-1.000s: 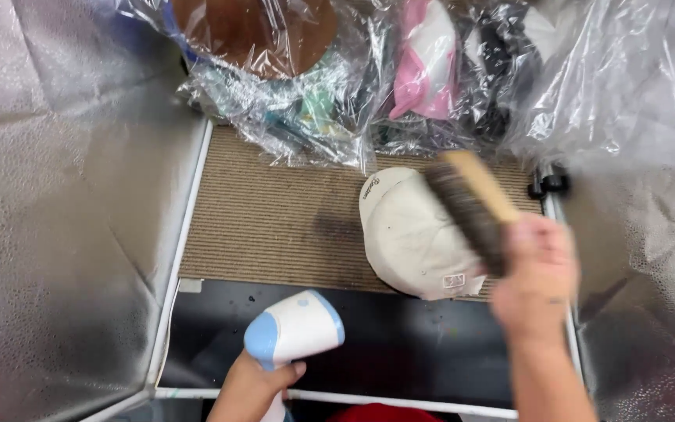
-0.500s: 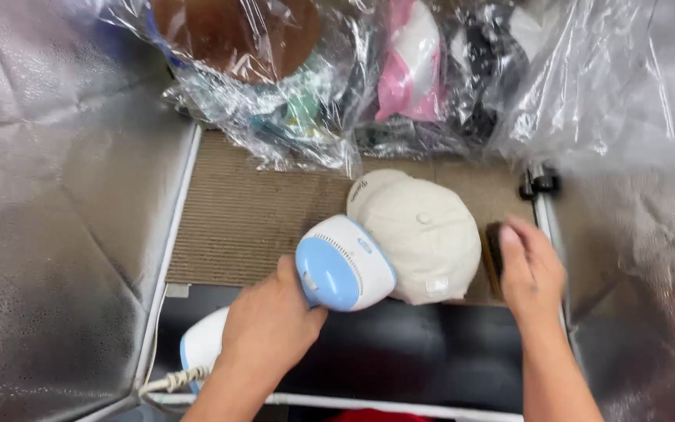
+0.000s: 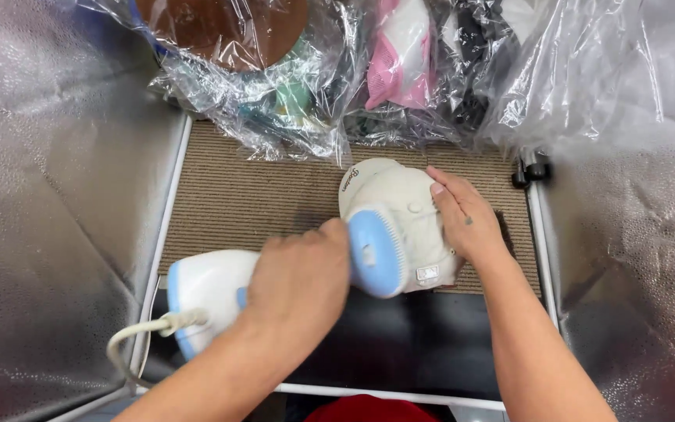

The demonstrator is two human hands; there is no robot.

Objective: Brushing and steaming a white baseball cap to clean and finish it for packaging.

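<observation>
The work surface is a desk covered by a ribbed tan mat (image 3: 251,195), with a black strip (image 3: 400,344) along its near edge and a white frame rail (image 3: 388,395) in front of that. Crinkled silver foil sheeting (image 3: 48,211) lines the left and right sides. Along the far edge lies a heap of clear plastic bags (image 3: 314,109) holding a brown rounded item (image 3: 228,27), a pink and white item (image 3: 400,55) and dark items; the bag folds overhang the far part of the mat just behind the cap. A small black clamp (image 3: 526,170) sits at the far right corner. A red object (image 3: 365,410) shows below the near rail; what it is cannot be told.

The left hand (image 3: 298,281) is closed around the body of a white and light-blue handheld corded appliance (image 3: 275,277). Its round light-blue head (image 3: 376,252) presses against the near left side of the cap. A pale cord (image 3: 146,332) leaves the rear of the appliance toward the near left corner.

The right hand (image 3: 466,215) is open, fingers extended and laid flat on the right side of the cream fabric cap (image 3: 404,211), holding it down without enclosing it.

The cap rests on the mat right of centre, near the boundary with the black strip, directly between the two hands. A small label (image 3: 428,273) shows on its near side.
</observation>
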